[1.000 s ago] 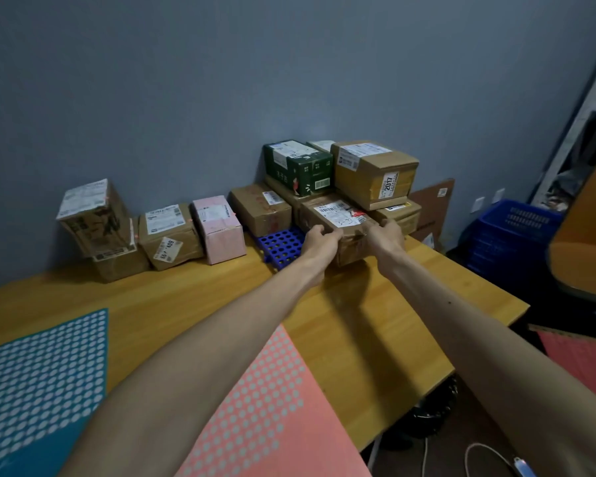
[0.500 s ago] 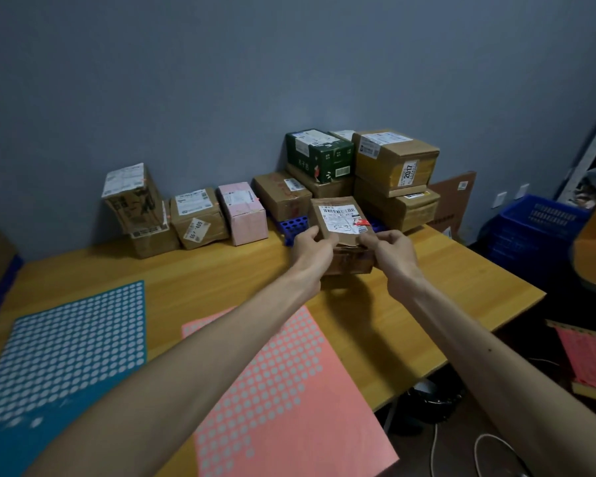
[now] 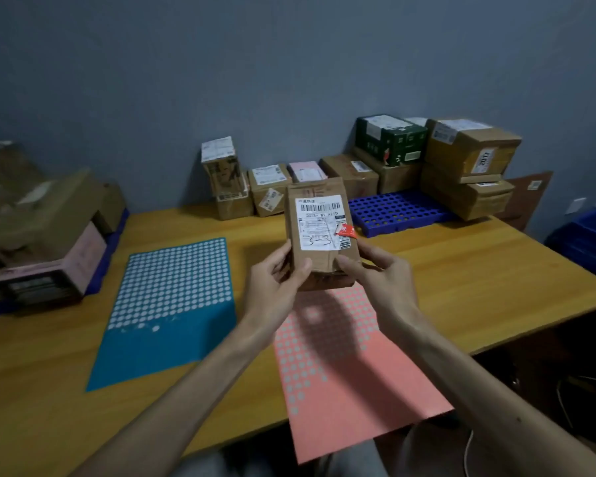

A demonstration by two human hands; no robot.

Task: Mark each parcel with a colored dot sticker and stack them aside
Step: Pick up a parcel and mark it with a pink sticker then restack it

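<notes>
Brown parcel point(image 3: 319, 232), in the head view, hung label-up over the pink sticker sheet point(image 3: 344, 370), gripped at its near end by the curled left hand point(image 3: 276, 287) and right hand point(image 3: 381, 282); marking looked the step in hand, needing one hand freed to peel a dot.

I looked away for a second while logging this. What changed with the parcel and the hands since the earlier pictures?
The brown parcel was lifted away from the other parcels and drawn toward the person; it is now held above the pink sticker sheet, label up. The left hand and right hand gripped it throughout. Those parcels and the blue sticker sheet stayed put.
</notes>
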